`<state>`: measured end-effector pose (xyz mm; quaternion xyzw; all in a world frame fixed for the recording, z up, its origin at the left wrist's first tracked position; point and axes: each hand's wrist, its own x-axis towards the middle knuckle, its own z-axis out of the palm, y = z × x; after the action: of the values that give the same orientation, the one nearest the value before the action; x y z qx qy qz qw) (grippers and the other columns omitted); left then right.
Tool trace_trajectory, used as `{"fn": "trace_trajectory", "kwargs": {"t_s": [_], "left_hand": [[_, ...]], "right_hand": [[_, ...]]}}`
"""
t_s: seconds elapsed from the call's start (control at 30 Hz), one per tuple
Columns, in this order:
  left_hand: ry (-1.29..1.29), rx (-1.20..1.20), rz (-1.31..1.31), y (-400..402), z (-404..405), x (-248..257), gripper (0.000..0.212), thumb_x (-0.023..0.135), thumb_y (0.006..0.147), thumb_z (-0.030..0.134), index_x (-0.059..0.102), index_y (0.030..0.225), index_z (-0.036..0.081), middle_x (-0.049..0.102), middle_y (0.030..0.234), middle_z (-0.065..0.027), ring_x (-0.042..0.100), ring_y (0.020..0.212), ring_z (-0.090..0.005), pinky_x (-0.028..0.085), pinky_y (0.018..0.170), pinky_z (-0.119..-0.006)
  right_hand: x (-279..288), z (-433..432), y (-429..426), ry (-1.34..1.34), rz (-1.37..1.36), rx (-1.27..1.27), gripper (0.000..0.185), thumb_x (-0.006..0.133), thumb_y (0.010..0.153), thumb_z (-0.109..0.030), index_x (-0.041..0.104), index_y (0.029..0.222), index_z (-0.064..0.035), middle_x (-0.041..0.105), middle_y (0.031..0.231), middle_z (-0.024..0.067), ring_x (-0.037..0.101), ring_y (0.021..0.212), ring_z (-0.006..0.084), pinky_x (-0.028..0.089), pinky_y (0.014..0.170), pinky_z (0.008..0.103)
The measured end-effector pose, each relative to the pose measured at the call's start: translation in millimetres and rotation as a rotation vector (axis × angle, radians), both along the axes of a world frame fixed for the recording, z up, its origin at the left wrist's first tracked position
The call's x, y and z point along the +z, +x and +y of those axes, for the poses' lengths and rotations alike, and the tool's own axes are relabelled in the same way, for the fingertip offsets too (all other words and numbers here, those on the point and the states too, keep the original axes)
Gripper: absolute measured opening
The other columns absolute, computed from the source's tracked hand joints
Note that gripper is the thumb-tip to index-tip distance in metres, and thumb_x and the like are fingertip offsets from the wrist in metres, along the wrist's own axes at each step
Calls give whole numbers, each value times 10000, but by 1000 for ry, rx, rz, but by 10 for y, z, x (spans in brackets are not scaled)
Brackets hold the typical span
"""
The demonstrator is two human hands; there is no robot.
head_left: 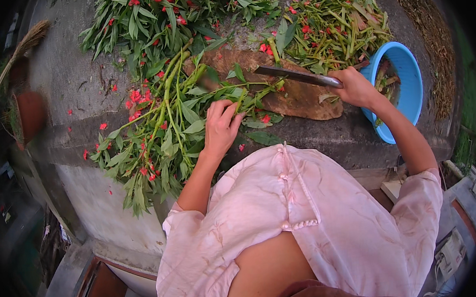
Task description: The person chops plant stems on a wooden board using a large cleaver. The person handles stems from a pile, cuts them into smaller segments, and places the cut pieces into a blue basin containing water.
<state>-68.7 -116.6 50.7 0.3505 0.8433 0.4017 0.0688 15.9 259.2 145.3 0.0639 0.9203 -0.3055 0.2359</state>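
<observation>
My right hand [353,84] grips the handle of a cleaver-like knife [295,76], its blade pointing left above a wooden chopping board [301,102]. Under the blade lie leafy green stems [263,89] that stretch across the board. Just left of the board, my left hand [223,122] has its fingers on one of these stems. A bundle of long flowering plants [167,91] with red blossoms extends from beside that hand and droops over the slab's near edge. Whether the blade touches a stem cannot be made out.
Uncut leafy plants [150,22] heap at the back. Chopped stems [337,25] pile behind the board. A blue plastic basin [411,82] tilts at the right, holding plant pieces. A clay pot [30,115] and a straw broom [16,60] are left. Dried stalks [424,32] line the right edge.
</observation>
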Motion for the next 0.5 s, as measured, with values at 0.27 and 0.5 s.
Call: {"fn": "trace_trajectory", "kwargs": {"t_s": [0.27,0.5], "left_hand": [[30,19,-198,-159,678,77,197,724,868,30,718,1060,-17,612,943,-150,623,823,-346,500,748,-437],[15,25,-291,-224,970,-353,168,647,985,145,672,973,-20,608,858,-115,625,791,-285,488,723,-421]], "right_hand": [[-162,-250,149,-83,111,-475,281,732,916,-208,614,869,43,422,604,98,398,578,196,396,580,394],[-195,-622,416,-237,124,-738,320,743,920,-232,594,832,36,399,604,26,384,589,119,348,553,347]]}}
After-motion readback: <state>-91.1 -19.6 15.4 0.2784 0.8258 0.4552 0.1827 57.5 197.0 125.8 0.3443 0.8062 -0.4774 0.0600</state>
